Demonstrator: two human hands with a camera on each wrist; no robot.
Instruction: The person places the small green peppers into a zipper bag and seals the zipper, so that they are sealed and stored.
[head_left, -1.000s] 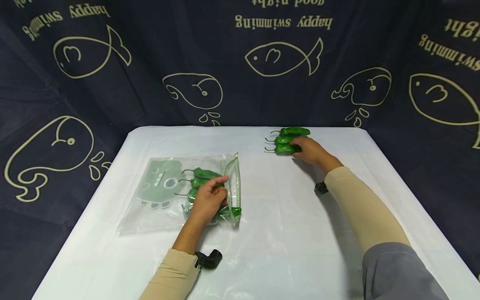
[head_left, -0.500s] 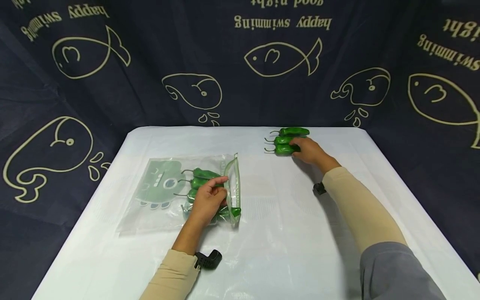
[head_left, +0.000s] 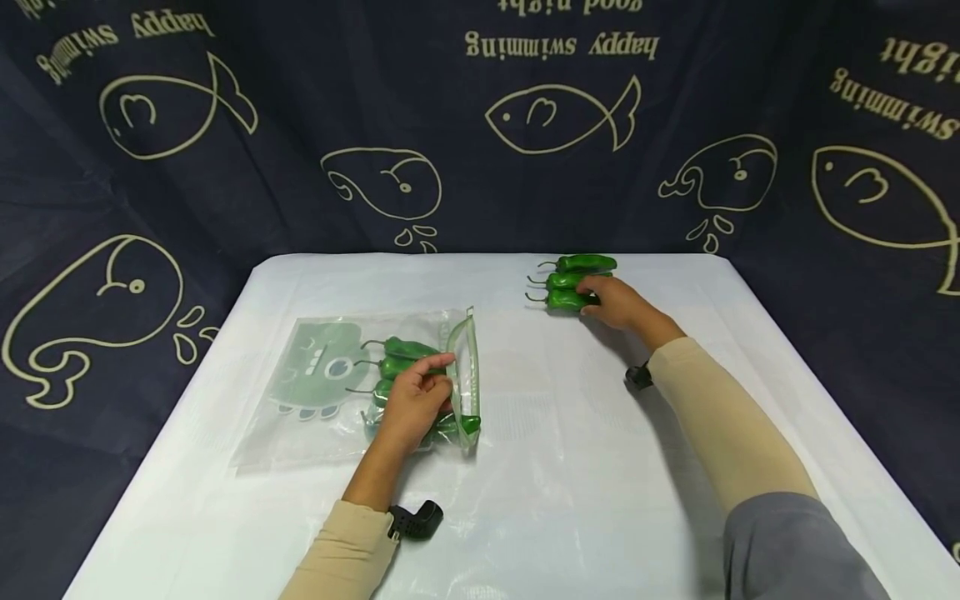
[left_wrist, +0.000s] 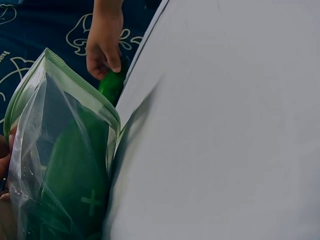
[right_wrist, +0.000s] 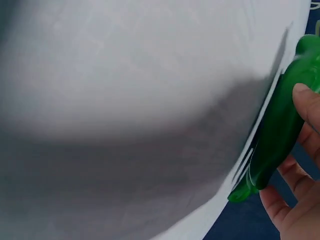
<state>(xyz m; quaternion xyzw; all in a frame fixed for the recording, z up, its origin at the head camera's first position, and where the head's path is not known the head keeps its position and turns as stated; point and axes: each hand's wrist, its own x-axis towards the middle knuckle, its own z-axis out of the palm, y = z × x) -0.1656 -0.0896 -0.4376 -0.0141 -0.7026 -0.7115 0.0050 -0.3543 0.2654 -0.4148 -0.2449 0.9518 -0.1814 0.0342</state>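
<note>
A clear zip bag [head_left: 258,433] with a green printed figure lies left of centre, several green peppers inside. My left hand [head_left: 416,400] pinches the bag's edge near its mouth, which gapes to the right; in the left wrist view the bag's mouth [left_wrist: 82,85] stands apart. At the table's far edge, three green peppers lie side by side, and my right hand [head_left: 618,304] grips the nearest pepper [head_left: 564,300]. The right wrist view has thumb and fingers of the right hand [right_wrist: 305,200] around that green pepper [right_wrist: 277,125].
The white-covered table [head_left: 570,467] reaches to a dark blue cloth [head_left: 465,200] with fish and whale outlines behind and at both sides. A black wrist device [head_left: 417,519] sits at the left wrist, another [head_left: 639,377] at the right.
The view has shifted very slightly. The nearest pepper and my right hand have barely moved, and my left hand keeps its hold on the bag.
</note>
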